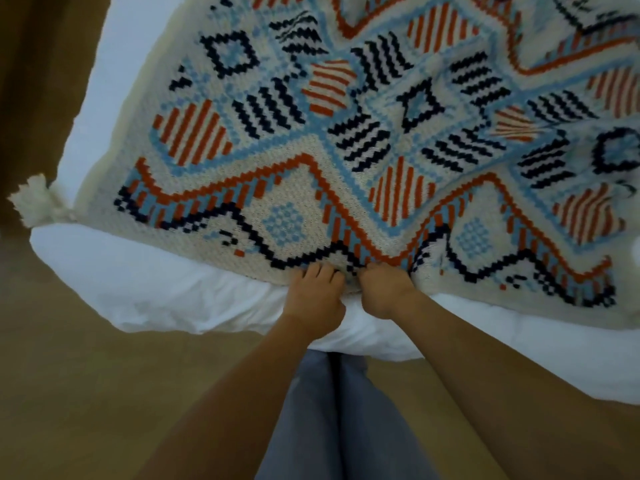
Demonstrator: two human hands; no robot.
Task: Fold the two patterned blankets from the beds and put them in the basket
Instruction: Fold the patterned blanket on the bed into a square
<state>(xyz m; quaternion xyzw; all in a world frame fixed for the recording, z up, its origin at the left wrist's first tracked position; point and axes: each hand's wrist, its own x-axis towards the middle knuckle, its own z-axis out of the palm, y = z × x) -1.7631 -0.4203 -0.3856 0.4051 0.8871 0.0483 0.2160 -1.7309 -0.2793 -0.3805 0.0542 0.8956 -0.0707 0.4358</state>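
A cream knitted blanket (363, 140) with orange, light blue and navy geometric patterns lies spread flat over a white bed (166, 289). A cream tassel (38, 204) hangs off its near left corner. My left hand (313, 297) and my right hand (384, 291) sit side by side at the middle of the blanket's near edge. Both pinch that edge, fingers curled over the fabric. Only one blanket shows, and no basket is in view.
The bed's white duvet bulges toward me below the blanket edge. Tan floor (86, 393) lies on my left and beneath me. My grey trouser legs (332, 417) stand against the bed. A brown curtain or wall (34, 64) rises at the far left.
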